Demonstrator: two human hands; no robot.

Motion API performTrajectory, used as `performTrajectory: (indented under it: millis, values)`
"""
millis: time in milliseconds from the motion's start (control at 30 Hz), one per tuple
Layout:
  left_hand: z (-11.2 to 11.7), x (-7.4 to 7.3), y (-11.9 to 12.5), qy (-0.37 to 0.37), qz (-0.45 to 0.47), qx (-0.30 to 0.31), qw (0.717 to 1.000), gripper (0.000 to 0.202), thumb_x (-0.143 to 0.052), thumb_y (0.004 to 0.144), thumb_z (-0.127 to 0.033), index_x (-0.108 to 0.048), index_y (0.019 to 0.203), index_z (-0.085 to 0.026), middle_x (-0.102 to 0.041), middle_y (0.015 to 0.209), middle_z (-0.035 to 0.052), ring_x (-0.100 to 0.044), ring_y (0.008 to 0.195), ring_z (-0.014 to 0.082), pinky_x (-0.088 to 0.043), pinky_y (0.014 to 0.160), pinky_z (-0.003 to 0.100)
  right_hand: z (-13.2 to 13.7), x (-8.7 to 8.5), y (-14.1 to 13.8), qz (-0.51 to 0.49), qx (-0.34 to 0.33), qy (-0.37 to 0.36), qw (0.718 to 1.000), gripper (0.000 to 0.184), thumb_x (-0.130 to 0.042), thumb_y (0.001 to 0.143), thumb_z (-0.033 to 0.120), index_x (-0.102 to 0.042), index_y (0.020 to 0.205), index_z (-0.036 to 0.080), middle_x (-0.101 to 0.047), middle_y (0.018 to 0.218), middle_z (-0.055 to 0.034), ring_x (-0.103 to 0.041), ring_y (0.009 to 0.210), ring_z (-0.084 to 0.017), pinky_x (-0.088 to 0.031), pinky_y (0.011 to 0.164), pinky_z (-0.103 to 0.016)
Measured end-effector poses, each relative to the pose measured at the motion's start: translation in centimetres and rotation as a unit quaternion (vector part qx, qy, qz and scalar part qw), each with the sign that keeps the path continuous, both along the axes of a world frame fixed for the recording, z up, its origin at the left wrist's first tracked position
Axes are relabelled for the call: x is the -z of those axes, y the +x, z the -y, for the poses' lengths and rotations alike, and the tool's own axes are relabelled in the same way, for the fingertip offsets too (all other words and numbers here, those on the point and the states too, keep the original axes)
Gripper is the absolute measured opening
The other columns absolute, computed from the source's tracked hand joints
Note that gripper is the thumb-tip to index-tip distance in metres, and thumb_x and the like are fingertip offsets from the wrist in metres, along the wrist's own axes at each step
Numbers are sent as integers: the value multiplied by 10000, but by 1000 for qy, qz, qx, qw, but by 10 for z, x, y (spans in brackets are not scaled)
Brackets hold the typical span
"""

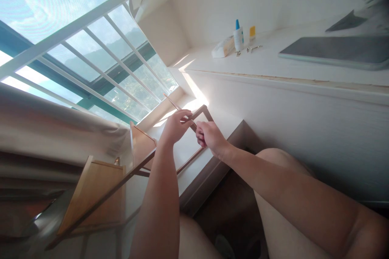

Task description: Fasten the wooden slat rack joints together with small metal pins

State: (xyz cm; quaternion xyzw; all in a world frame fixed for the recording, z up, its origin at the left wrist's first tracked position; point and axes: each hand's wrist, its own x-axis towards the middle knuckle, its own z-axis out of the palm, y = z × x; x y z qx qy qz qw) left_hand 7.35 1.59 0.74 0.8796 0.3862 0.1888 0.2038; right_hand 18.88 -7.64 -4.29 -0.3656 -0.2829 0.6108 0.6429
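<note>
My left hand (pixel 178 125) is closed, thumb and fingers pinched around a thin rod (pixel 172 102) with a pale tip that points up and left. Close beside it, my right hand (pixel 210 135) is curled tight at the rod's lower end; what lies inside the fist is hidden. Just behind both hands stands a brown bar frame (pixel 208 114), its corner showing above the right hand. A long brown bar (pixel 105 193) slants down to the left past my left forearm. Whether the rod touches the frame, I cannot tell.
On the white ledge (pixel 264 66) stand a blue-capped white bottle (pixel 238 38), a yellow-topped small item (pixel 252 31), a white packet (pixel 223 47), small metal pieces (pixel 256 47) and a dark tablet-like slab (pixel 334 50). A barred window (pixel 100 60) and a wooden panel (pixel 97 194) are at left.
</note>
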Motion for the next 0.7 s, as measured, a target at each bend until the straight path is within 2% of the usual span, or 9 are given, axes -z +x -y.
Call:
performTrajectory:
  millis: [133, 233, 300, 400, 500, 567, 700]
  values:
    - [-2, 2, 0, -2, 5, -1, 1000, 294, -602, 789, -241, -671, 1073, -206, -617, 1240, 59, -660, 867, 170, -573, 811, 331, 1, 1, -1, 54, 9, 1, 998, 338, -414, 853, 354, -307, 560, 224, -313, 448, 78, -315, 335, -61, -235, 356, -222]
    - [-4, 5, -1, -9, 15, 3, 1000, 272, -627, 763, -250, -675, 1025, -194, -622, 1221, 64, -660, 863, 172, -572, 819, 338, -2, 5, 4, 167, 35, 1, 985, 372, -397, 871, 392, -326, 549, 220, -330, 453, 61, -337, 369, -72, -265, 395, -234]
    - [-5, 6, -1, -9, 16, 3, 1000, 264, -647, 743, -253, -673, 1000, -196, -629, 1198, 58, -658, 867, 177, -573, 811, 339, -4, 7, 9, 271, 49, 11, 961, 405, -387, 884, 415, -358, 536, 211, -358, 456, 44, -364, 411, -84, -271, 432, -243]
    - [-5, 6, -1, -7, 12, 1, 1000, 278, -661, 731, -245, -666, 1007, -208, -638, 1175, 46, -657, 866, 177, -572, 806, 338, -4, 7, 17, 415, 74, 37, 906, 458, -372, 904, 444, -390, 519, 196, -403, 479, 21, -395, 484, -99, -256, 483, -255]
    - [-5, 6, 0, -6, 11, -3, 1000, 286, -661, 730, -237, -664, 1014, -207, -642, 1167, 49, -655, 869, 180, -570, 810, 342, -3, 5, 22, 506, 92, 46, 856, 480, -345, 925, 438, -442, 531, 183, -456, 530, 6, -422, 551, -109, -272, 538, -259]
    - [-5, 6, 0, -8, 13, -5, 1000, 278, -661, 730, -241, -664, 1006, -204, -640, 1172, 54, -655, 869, 180, -571, 810, 345, -3, 5, 24, 535, 87, 46, 839, 486, -326, 939, 427, -494, 558, 177, -486, 555, -1, -442, 576, -114, -288, 566, -258]
    - [-4, 6, 0, -10, 14, -9, 1000, 274, -665, 734, -254, -664, 1004, -205, -640, 1181, 54, -656, 870, 180, -573, 811, 346, -5, 5, 27, 564, 66, 54, 821, 509, -298, 959, 419, -566, 602, 172, -528, 571, -12, -460, 579, -121, -283, 565, -261]
